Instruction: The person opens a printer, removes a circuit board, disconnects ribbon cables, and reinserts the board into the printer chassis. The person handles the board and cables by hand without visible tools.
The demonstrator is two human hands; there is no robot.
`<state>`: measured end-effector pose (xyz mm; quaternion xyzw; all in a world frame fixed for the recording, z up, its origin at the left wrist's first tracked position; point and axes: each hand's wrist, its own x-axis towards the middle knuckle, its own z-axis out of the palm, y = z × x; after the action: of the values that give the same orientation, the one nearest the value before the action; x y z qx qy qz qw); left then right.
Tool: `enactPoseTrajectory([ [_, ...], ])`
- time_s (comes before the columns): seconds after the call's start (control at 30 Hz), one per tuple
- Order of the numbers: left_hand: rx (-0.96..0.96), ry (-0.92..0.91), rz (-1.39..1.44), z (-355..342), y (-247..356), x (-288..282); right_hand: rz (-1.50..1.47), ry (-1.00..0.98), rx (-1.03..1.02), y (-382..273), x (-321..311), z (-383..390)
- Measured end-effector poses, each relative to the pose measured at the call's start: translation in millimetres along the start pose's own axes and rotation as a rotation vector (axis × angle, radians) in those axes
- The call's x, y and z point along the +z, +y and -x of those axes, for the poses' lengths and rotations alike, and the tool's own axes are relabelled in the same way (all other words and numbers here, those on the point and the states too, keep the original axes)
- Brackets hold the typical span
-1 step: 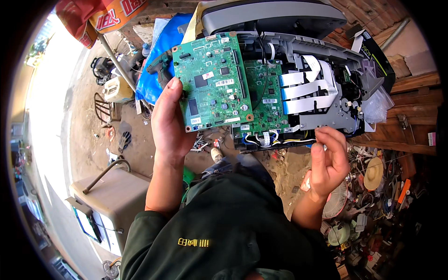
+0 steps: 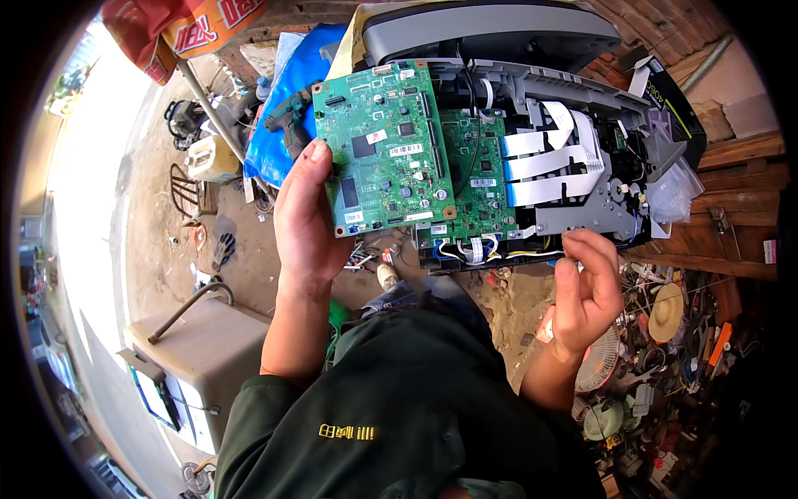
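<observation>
My left hand (image 2: 309, 216) is closed on the lower left edge of a green circuit board (image 2: 386, 170), thumb on its face. The board is tilted up and carries chips, connectors and white labels. Behind it, partly covered, a second green circuit board (image 2: 482, 166) sits in an opened grey printer-like machine (image 2: 573, 218). White ribbon cables (image 2: 540, 170) with blue ends run from that board to the right. My right hand (image 2: 586, 287) hovers by the machine's front edge, fingers loosely curled and thumb apart, with nothing visible in it. Coloured wires (image 2: 490, 249) lie along the front edge.
A cordless drill (image 2: 288, 123) rests on a blue sheet (image 2: 312, 66) to the left. At the back stands a grey cover (image 2: 490, 33). Clear plastic bags (image 2: 672, 195) and a black box (image 2: 665, 100) are at the right. Assorted scrap and a fan (image 2: 598, 362) fill the lower right.
The held board and my left hand sit very slightly farther right and lower in the picture; the whole view has shifted a little. My right hand keeps its pose.
</observation>
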<state>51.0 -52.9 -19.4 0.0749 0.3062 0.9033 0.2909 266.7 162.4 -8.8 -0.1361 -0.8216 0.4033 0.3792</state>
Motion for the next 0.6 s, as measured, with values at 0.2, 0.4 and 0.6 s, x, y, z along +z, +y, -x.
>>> enactPoseTrajectory([
  [0.2, 0.02, 0.012, -0.064, 0, -6, 10, 0.01, -0.044, -0.03, -1, -1, -3],
  [0.4, 0.029, 0.034, -0.151, 1, -10, 11, 0.056, -0.079, -0.045, 0, -3, -4],
  [0.6, 0.04, 0.045, -0.119, 1, -10, 9, 0.073, -0.085, -0.071, 1, -3, -2],
])
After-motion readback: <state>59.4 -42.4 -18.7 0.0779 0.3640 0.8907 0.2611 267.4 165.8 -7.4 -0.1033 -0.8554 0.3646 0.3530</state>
